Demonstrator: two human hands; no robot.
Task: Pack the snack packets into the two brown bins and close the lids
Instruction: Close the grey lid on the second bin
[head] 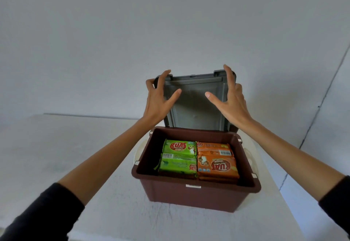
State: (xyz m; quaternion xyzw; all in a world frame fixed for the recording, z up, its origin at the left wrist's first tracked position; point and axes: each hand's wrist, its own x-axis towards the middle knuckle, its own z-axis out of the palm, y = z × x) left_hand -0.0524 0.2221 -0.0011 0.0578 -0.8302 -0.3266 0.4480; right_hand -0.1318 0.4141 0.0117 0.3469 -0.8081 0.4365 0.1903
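A brown bin (191, 195) stands on the white table, holding green snack packets (179, 157) on the left and orange snack packets (216, 162) on the right. A grey lid (195, 104) stands nearly upright behind the bin's far rim. My left hand (158, 98) grips the lid's upper left corner, fingers curled over its top edge. My right hand (230, 98) holds the upper right corner, fingers reaching over the top and thumb spread across the lid's face. Only one bin is in view.
The white table (85, 146) stretches to the left and front of the bin, its right edge close beside the bin. White handle clips (251, 157) stick out from the bin's sides. A plain grey wall rises behind.
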